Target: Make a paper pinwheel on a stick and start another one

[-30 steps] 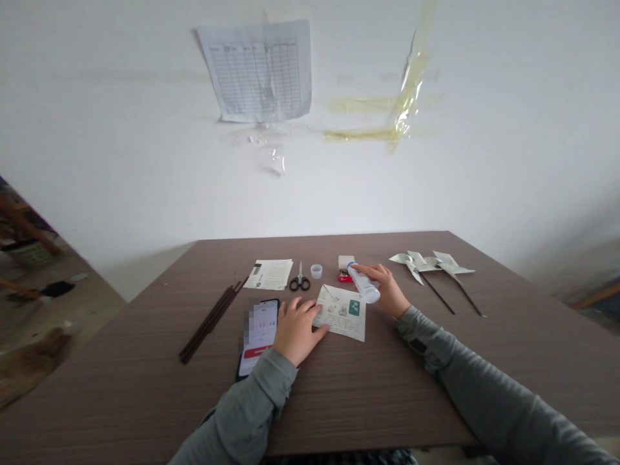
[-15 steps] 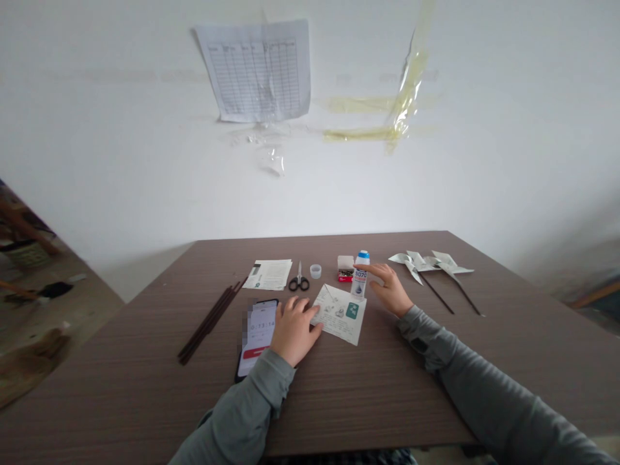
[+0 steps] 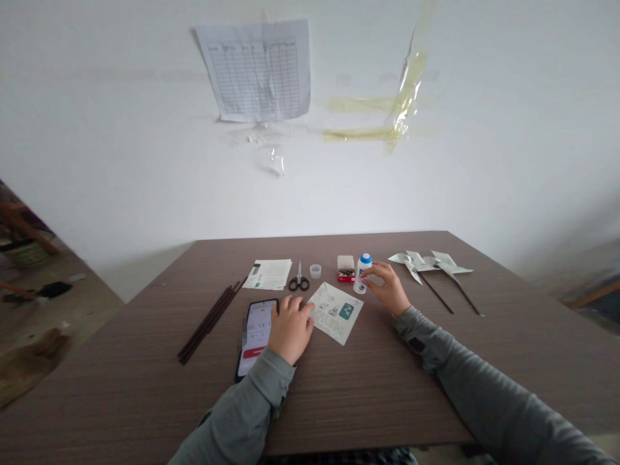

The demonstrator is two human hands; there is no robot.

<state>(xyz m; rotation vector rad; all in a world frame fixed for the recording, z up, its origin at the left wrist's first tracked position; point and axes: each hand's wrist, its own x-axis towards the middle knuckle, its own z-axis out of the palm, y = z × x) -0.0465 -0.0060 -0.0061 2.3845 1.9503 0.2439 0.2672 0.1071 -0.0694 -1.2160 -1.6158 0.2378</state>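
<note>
A square of printed paper [image 3: 339, 312] with cut lines at its corners lies on the table in front of me. My left hand [image 3: 292, 326] rests over its left corner, fingers spread, beside a phone [image 3: 256, 332] showing a running timer. At the paper's far right side is a white glue bottle [image 3: 361, 279] with a blue cap, upright. Thumb and fingers of my right hand [image 3: 387, 289] close on the bottle's right side.
Scissors [image 3: 299, 279], a small clear cup [image 3: 315, 271] and a red box of pins [image 3: 345, 270] line the back. Left are paper sheets [image 3: 267, 274] and brown sticks [image 3: 208, 326]; right, two paper pinwheels [image 3: 421, 261] on sticks. A wall [image 3: 310, 200] rises behind.
The glue bottle has shifted slightly right and back, off the paper, and turned, with my right hand's fingers now lower on it. The paper has turned and slid slightly left.
</note>
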